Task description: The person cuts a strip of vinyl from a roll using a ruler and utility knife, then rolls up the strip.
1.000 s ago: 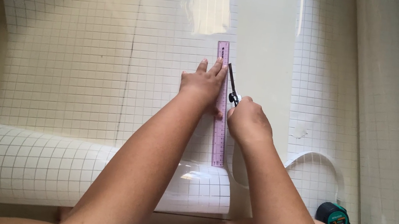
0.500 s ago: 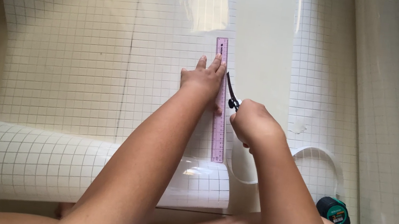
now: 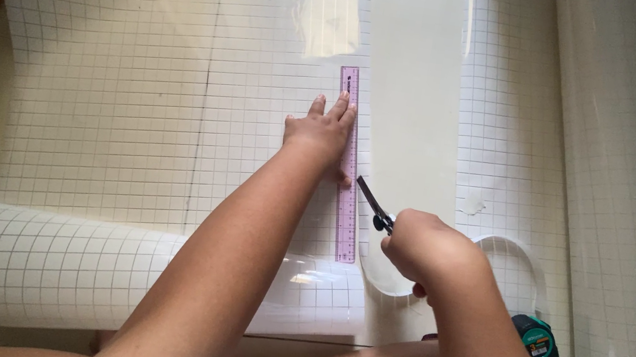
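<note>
Head view: a rolled white gridded sheet lies at left. The left hand presses flat, fingers spread, on a translucent purple plastic ruler. Just right, the right hand is closed around black-bladed scissors. A green tape measure lies at far right.

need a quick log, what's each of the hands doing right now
Left hand: open, flat, pressing the pink ruler onto the gridded sheet.
Right hand: closed around black scissors.
</note>
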